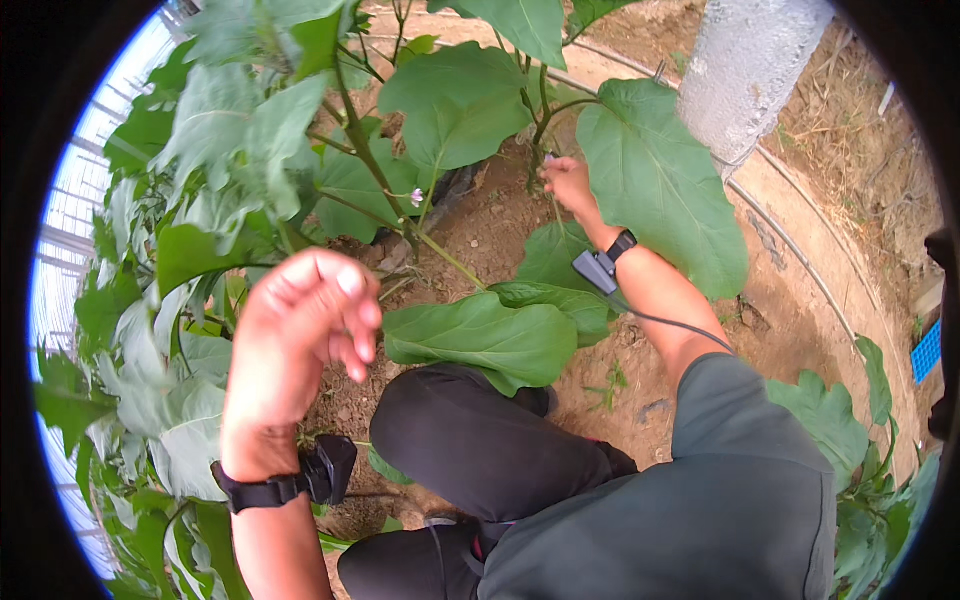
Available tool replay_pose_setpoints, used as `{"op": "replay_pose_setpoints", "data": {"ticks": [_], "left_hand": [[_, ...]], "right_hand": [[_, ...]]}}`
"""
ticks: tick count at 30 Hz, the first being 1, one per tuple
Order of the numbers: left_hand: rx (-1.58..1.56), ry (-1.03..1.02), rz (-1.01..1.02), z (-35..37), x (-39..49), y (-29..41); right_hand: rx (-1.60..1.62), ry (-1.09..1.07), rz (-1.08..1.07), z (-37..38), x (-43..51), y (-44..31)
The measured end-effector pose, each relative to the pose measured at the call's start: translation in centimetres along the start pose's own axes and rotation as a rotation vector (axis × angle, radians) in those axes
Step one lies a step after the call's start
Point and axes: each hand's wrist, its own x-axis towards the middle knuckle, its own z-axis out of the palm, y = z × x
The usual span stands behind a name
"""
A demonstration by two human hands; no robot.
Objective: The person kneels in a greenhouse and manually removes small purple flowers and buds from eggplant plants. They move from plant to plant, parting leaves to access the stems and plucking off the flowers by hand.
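My left hand (304,322) is raised in front of an eggplant's leaves, somewhat blurred. Its fingers curl loosely with gaps between them, and I see nothing held. My right hand (571,184) reaches to the lower part of an eggplant stem (541,124), beneath a broad leaf (664,176). Its fingertips are pinched on a small, pale purplish plant part (550,157), too small to identify. Between the hands, a second eggplant stem (367,154) leans left and bears a pale purple flower (417,197). Large leaves (484,337) spread low just beyond my knee.
Bare brown soil (480,232) lies around the stems. A grey concrete post (746,75) stands at upper right, with a thin hose (795,240) curving past it. Dense foliage (135,352) fills the left. A blue crate (927,352) shows at the right edge.
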Motion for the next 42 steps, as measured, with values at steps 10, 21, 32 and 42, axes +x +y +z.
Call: {"op": "replay_pose_setpoints", "data": {"ticks": [10,21,32,42], "left_hand": [[-0.277,-0.078,0.17,0.6,16.1,1.4],[-0.591,-0.166,-0.307,6.7,32.2,-6.1],[-0.537,-0.169,-0.305,5.2,41.8,-15.3],[-0.399,-0.212,-0.422,8.9,44.1,-17.9]], "right_hand": [[-0.467,0.185,-0.212,-3.1,11.8,9.8],[-0.565,0.085,-0.164,-0.5,12.3,10.5],[-0.596,0.171,-0.175,-1.9,7.5,4.6],[-0.551,0.314,-0.217,-1.3,4.5,2.7]]}}
